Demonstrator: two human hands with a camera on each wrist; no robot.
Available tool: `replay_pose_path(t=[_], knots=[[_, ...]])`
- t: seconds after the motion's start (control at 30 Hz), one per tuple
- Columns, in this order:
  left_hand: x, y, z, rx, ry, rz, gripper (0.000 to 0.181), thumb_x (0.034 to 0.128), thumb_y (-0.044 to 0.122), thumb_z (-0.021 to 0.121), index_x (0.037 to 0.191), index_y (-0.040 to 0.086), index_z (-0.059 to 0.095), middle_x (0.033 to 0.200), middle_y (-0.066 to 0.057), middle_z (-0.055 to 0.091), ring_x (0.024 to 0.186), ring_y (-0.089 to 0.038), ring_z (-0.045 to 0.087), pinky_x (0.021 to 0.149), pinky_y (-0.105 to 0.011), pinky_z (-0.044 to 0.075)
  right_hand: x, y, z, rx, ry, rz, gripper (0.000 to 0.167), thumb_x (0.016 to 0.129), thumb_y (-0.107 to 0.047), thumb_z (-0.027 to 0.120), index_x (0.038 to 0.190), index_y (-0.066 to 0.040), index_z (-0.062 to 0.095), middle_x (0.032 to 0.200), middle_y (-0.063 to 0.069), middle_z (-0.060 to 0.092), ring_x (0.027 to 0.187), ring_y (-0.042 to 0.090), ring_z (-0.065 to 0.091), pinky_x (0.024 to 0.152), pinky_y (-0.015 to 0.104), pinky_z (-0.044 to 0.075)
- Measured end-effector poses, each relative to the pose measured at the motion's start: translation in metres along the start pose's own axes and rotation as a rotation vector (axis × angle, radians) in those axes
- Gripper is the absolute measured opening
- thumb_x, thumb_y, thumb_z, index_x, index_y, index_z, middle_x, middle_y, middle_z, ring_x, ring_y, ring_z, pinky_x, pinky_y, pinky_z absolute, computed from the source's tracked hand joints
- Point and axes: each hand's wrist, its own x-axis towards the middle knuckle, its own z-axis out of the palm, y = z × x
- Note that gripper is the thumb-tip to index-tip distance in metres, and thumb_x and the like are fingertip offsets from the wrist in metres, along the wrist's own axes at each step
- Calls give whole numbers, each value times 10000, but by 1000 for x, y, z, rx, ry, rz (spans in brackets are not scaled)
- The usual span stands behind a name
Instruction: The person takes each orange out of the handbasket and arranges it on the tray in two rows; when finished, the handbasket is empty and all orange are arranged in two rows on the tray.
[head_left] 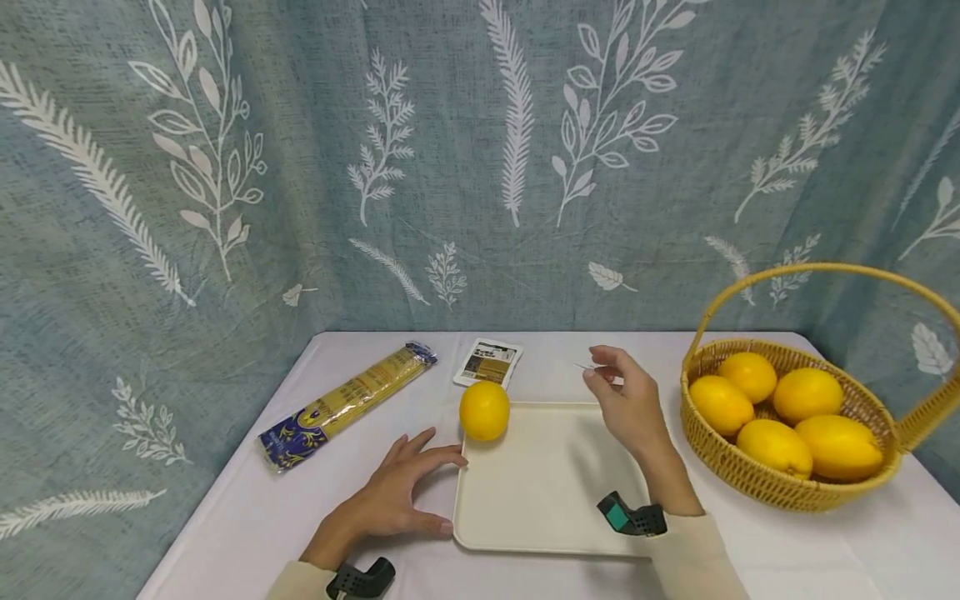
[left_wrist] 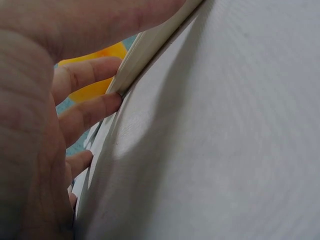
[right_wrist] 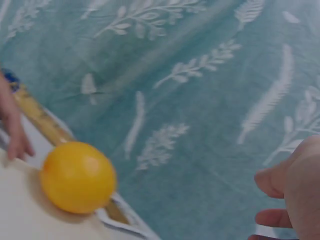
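Note:
The cream tray (head_left: 551, 483) lies on the table with a round yellow fruit (head_left: 484, 411) at its back left corner. My left hand (head_left: 401, 492) is at the tray's left edge, thumb and fingers spread; in the left wrist view two fingertips of the hand (left_wrist: 80, 95) touch the rim (left_wrist: 137, 57). My right hand (head_left: 630, 404) is raised over the tray's back right part, with thumb and fingertips apart. A small thin item with some red shows between and behind those fingers; I cannot tell what it is. The right wrist view shows no held thing by the hand (right_wrist: 302, 185).
A wicker basket (head_left: 780, 497) with several yellow fruits stands at the right, its handle arching high. A long spaghetti packet (head_left: 348, 404) lies slanted at the left. Behind the tray is a small white and brown packet (head_left: 489, 363). A patterned curtain (head_left: 480, 167) hangs at the back.

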Motion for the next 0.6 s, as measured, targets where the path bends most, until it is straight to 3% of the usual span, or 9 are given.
replay_pose_path(t=[0.37, 0.6], knots=[[0, -2, 1, 3, 13, 41, 760, 680, 547, 868, 1352, 315, 599, 1531, -26, 517, 1510, -494, 182, 1179, -744, -6, 4, 13, -54, -142, 133, 41, 386, 1030, -194, 574, 1372, -14, 570, 1377, 204, 598, 1293, 386, 516, 1088, 577, 442], [0, -1, 0, 10, 11, 30, 765, 678, 565, 865, 1353, 322, 598, 1533, -14, 514, 1512, -486, 183, 1183, -739, -2, 6, 23, -86, -216, 184, 110, 436, 1049, -253, 534, 1414, -14, 538, 1407, 242, 557, 1251, 435, 507, 970, 560, 461]])
